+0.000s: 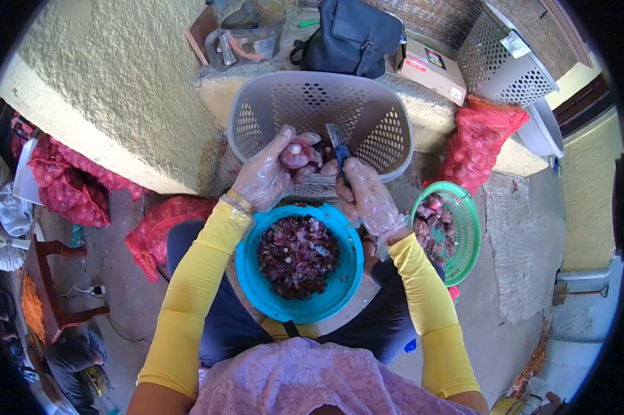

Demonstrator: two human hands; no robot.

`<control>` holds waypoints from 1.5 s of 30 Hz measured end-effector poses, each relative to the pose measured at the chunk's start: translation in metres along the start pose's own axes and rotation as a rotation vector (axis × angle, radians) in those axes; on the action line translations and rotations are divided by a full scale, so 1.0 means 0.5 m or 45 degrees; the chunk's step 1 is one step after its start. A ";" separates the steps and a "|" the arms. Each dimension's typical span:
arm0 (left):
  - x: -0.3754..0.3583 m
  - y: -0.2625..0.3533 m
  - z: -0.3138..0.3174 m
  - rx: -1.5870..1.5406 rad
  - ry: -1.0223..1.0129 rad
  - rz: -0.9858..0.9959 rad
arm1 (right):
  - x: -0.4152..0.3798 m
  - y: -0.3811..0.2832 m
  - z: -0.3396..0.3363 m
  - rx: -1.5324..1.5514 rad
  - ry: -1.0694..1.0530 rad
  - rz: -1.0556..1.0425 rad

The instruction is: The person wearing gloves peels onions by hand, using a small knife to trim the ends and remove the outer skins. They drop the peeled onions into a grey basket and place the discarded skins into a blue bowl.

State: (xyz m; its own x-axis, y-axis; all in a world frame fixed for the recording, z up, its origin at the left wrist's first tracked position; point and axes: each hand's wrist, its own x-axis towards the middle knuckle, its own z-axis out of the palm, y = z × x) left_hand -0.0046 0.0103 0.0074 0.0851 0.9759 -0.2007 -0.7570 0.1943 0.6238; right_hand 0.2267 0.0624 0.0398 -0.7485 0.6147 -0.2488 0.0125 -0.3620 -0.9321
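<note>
Head view, looking down on a seated person's two gloved hands. The left hand (262,178), in a clear plastic glove, is curled around a partly peeled red onion (295,155), fingers and thumb gripping it from the side. The right hand (367,197), also gloved, is closed on the handle of a small knife (339,145) — its blade points up and away, just beside the onion. Both hands are held above the near rim of a grey perforated basket (367,111), in which more peeled onions lie close to the fingers. Below the hands, on the lap, sits a blue bowl (253,277) filled with dark purple onion skins. To the right of it, a green basket (467,235) holds unpeeled onions. Red mesh sacks (478,142) lie on the floor at either side — a black bag (350,34) rests on the ledge behind the grey basket
</note>
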 end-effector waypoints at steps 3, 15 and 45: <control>0.009 0.000 -0.021 0.023 -0.070 -0.011 | 0.006 0.007 0.006 -0.149 -0.040 -0.153; 0.006 -0.002 -0.023 0.009 -0.039 0.015 | -0.004 0.003 0.019 -0.122 -0.105 -0.323; -0.004 -0.031 0.041 -0.114 -0.077 -0.081 | 0.021 -0.008 -0.013 -1.512 0.461 -0.699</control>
State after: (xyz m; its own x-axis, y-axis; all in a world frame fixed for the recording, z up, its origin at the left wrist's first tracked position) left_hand 0.0200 0.0073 0.0137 0.1716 0.9667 -0.1898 -0.8036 0.2488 0.5407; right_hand 0.2231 0.0750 0.0394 -0.6296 0.6978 0.3415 0.4686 0.6917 -0.5495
